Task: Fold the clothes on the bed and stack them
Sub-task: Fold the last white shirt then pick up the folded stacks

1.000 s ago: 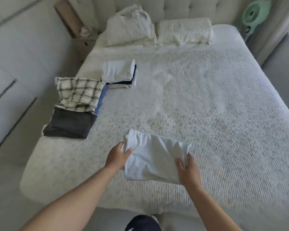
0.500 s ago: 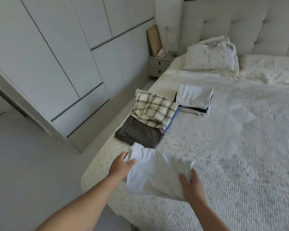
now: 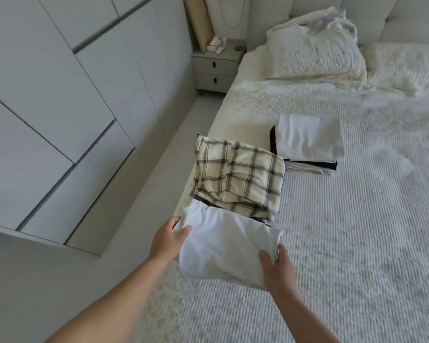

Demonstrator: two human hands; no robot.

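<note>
Left hand (image 3: 167,240): grips the near-left edge of the white garment (image 3: 223,246), thumb on top, fingers under. Right hand (image 3: 278,271): pinches the near-right corner, fingers curled over the cloth. Garment: folded to a rectangle, held between the hands over the left edge of the bed (image 3: 344,231), its far edge covering a dark item beneath the plaid piece (image 3: 238,179); long axis left to right, slightly skewed. Beyond: white-topped stack (image 3: 310,139), apart from the plaid pile. Progress, judged: folding largely done; this piece unplaced. Crumpled cloth on pillow (image 3: 315,53), possibly unfolded clothing.
</note>
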